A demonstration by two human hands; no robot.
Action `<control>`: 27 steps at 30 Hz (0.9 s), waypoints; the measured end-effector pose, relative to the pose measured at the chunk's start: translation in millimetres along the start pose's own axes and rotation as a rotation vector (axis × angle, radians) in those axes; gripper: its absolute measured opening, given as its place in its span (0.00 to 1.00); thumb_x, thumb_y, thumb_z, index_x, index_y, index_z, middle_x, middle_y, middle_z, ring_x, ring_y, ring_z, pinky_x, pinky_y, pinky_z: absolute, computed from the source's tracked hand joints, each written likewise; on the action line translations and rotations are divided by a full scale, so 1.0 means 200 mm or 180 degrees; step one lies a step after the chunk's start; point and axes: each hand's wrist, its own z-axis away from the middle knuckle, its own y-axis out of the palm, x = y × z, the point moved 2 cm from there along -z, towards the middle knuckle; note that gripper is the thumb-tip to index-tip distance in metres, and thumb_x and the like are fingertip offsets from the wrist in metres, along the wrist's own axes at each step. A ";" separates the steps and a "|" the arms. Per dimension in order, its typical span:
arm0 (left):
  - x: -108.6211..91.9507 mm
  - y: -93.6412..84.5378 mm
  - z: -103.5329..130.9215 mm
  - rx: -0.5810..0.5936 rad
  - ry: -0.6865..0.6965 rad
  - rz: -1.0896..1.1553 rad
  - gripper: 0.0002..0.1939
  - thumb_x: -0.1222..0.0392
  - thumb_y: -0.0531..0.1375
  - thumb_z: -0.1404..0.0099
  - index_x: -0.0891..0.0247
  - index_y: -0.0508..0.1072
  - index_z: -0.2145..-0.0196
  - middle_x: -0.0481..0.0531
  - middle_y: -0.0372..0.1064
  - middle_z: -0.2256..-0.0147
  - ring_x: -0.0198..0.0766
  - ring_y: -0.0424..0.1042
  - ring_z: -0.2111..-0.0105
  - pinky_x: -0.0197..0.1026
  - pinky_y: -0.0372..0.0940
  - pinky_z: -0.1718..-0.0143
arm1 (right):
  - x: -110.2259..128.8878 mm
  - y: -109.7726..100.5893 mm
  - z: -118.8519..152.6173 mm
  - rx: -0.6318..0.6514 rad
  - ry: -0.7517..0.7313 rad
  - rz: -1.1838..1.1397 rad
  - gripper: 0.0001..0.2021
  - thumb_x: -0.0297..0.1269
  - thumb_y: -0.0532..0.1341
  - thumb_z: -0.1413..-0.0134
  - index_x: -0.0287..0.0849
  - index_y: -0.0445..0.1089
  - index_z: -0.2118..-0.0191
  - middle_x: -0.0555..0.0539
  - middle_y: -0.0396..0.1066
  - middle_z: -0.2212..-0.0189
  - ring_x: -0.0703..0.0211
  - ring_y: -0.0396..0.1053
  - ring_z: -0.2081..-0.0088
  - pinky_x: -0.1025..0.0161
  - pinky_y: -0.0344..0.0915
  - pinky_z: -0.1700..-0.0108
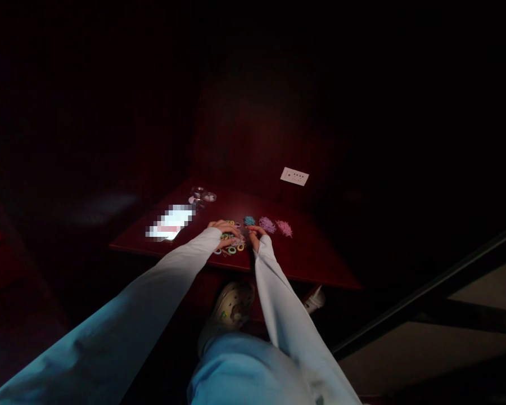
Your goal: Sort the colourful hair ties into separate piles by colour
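Observation:
A mixed heap of small coloured rings that look like hair ties lies on the dark red table. My left hand rests over this heap, its fingers stretched and the thumb apart from them. At the heap's right side, my right hand has its fingers curled in towards the thumb; whatever sits between the tips is too small to name. Just beyond my right hand are separate piles of thin bands: a teal pile, a purple pile and a pink pile.
A bright, pixelated screen lies on the table's left part. Behind it stand small clear round containers. A white socket plate is on the back wall. Below the table edge are a clog-type shoe and a white object.

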 end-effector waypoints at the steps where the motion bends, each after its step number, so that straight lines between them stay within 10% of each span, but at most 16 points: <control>1: 0.02 0.00 -0.01 -0.0141 -0.0088 0.0078 0.07 0.54 0.66 0.36 0.53 0.84 0.63 0.52 0.84 0.51 0.48 0.75 0.46 0.53 0.62 0.40 | 0.00 0.00 0.00 -0.0006 -0.0009 0.0011 0.12 0.46 0.63 0.53 0.43 0.75 0.66 0.56 0.62 0.78 0.63 0.58 0.74 0.66 0.58 0.69; 10: 0.12 -0.09 -0.03 -0.0963 -0.0795 0.0267 0.09 0.60 0.61 0.35 0.56 0.83 0.62 0.52 0.82 0.57 0.48 0.76 0.53 0.51 0.67 0.43 | 0.00 0.00 0.01 -0.0120 -0.0035 0.0937 0.12 0.44 0.62 0.43 0.45 0.80 0.61 0.48 0.74 0.68 0.54 0.68 0.62 0.60 0.65 0.56; 16: 0.10 -0.07 -0.01 -0.0749 -0.1308 -0.0278 0.10 0.57 0.68 0.36 0.51 0.84 0.56 0.52 0.80 0.49 0.54 0.72 0.47 0.56 0.64 0.42 | 0.06 0.02 0.06 0.0405 -0.0272 0.2197 0.14 0.51 0.69 0.44 0.53 0.82 0.56 0.48 0.77 0.56 0.47 0.65 0.48 0.51 0.57 0.42; 27: 0.11 -0.06 -0.03 -0.0975 -0.1011 0.0250 0.07 0.62 0.64 0.37 0.55 0.83 0.63 0.50 0.80 0.59 0.44 0.74 0.59 0.47 0.68 0.50 | -0.04 0.02 -0.05 0.0463 -0.0359 0.1412 0.20 0.60 0.65 0.44 0.50 0.82 0.58 0.49 0.77 0.68 0.50 0.70 0.56 0.57 0.66 0.51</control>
